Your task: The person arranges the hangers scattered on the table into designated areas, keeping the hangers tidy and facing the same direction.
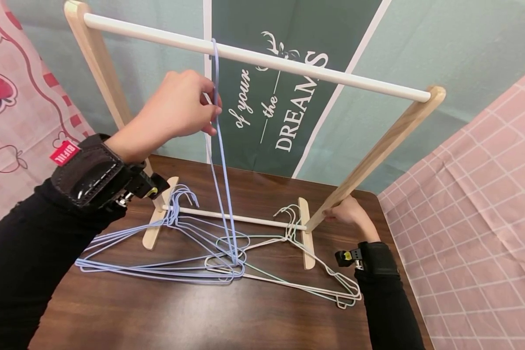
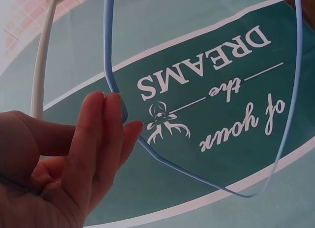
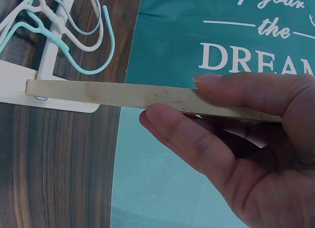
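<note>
A blue clothes hanger (image 1: 225, 170) hangs by its hook over the white top rail (image 1: 288, 67) of a wooden rack. My left hand (image 1: 181, 104) pinches this hanger just below the hook. In the left wrist view the fingertips (image 2: 114, 102) lie against the blue hanger (image 2: 197, 178). Low on the right, my right hand (image 1: 350, 214) holds the rack's right post (image 1: 376, 150). The right wrist view has the thumb on one side of the wooden post (image 3: 123, 94) and fingers on the other.
Several blue hangers (image 1: 157, 267) lie on the brown table (image 1: 179, 316) at left, hooks by the rack's lower bar (image 1: 245, 218). White and green hangers (image 1: 288, 282) lie at right. A lettered green cloth (image 1: 262, 121) hangs behind; pink cloths (image 1: 477, 204) flank both sides.
</note>
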Action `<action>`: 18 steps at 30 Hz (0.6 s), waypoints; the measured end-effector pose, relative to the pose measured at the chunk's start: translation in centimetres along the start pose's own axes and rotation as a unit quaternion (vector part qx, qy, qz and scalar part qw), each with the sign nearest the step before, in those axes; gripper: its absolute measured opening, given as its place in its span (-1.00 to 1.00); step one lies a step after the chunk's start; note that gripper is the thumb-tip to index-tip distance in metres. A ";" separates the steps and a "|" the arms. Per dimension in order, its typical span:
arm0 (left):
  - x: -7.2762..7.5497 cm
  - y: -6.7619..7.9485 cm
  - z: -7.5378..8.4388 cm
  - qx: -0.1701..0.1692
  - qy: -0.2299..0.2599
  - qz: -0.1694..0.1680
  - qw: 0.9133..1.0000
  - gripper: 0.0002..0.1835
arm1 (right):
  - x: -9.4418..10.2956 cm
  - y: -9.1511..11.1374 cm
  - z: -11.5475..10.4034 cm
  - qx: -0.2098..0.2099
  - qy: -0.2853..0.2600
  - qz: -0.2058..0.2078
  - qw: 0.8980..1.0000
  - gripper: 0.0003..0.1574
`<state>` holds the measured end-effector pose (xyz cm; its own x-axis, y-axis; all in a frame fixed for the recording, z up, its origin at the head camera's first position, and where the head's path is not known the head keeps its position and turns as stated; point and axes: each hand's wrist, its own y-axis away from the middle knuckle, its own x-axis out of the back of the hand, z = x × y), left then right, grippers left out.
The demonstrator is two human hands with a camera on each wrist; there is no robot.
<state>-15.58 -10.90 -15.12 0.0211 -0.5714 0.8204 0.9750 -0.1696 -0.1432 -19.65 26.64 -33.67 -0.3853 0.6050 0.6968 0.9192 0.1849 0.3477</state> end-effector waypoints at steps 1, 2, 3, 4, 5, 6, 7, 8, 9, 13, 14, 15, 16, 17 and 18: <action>0.0 0.0 0.1 -0.001 0.003 0.000 1.000 -0.86 | 0.0 0.0 0.0 -0.001 -0.002 0.001 1.000 -0.60; 0.0 -0.1 0.1 -0.001 0.005 -0.001 1.000 -0.86 | 0.0 0.0 0.0 -0.001 -0.003 0.000 1.000 -0.59; 0.0 -0.1 0.2 -0.001 0.008 -0.004 1.000 -0.86 | 0.0 0.0 0.0 0.000 -0.005 0.001 1.000 -0.59; -0.1 -0.1 0.3 -0.002 0.011 -0.006 1.000 -0.86 | 0.0 0.0 0.0 0.001 -0.007 0.000 1.000 -0.59; -0.1 -0.1 0.3 -0.004 0.012 -0.007 1.000 -0.87 | 0.0 0.0 0.0 0.001 -0.009 0.000 1.000 -0.59; -0.1 -0.2 0.4 -0.005 0.012 -0.010 1.000 -0.87 | 0.0 0.0 0.0 0.000 -0.010 0.000 1.000 -0.59; -0.2 -0.2 0.5 -0.007 0.014 -0.012 1.000 -0.87 | 0.0 0.0 0.0 0.000 -0.010 0.001 1.000 -0.59; -0.2 -0.3 0.6 -0.009 0.015 -0.014 1.000 -0.87 | 0.0 0.0 0.1 0.000 -0.010 0.001 1.000 -0.59; -0.3 -0.3 0.7 -0.012 0.014 -0.014 1.000 -0.87 | -0.1 0.0 0.1 -0.001 -0.010 0.001 1.000 -0.58; -0.6 -0.5 1.1 -0.019 0.014 -0.015 1.000 -0.87 | -0.1 0.0 0.1 -0.009 -0.016 0.002 1.000 -0.57; -0.6 -0.6 1.2 -0.020 0.012 -0.014 1.000 -0.87 | -0.1 0.0 0.0 -0.010 -0.019 0.002 1.000 -0.57; -0.7 -0.6 1.3 -0.021 0.012 -0.015 1.000 -0.87 | -0.1 0.0 0.0 -0.011 -0.021 0.001 1.000 -0.57; -0.8 -0.7 1.4 -0.021 0.011 -0.016 1.000 -0.87 | -0.1 0.0 0.0 -0.013 -0.023 0.001 1.000 -0.56; -0.9 -0.7 1.5 -0.023 0.010 -0.017 1.000 -0.87 | -0.1 0.0 0.0 -0.013 -0.022 0.001 1.000 -0.56; -0.9 -0.8 1.6 -0.023 0.012 -0.018 0.999 -0.86 | -0.1 0.0 -0.1 -0.014 -0.020 0.001 1.000 -0.56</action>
<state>-15.98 -8.94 -14.89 -0.0205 -0.5832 0.8121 0.9638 -0.2276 -0.1391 -19.57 26.54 -33.68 -0.3790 0.6366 0.6716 0.9172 0.1619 0.3641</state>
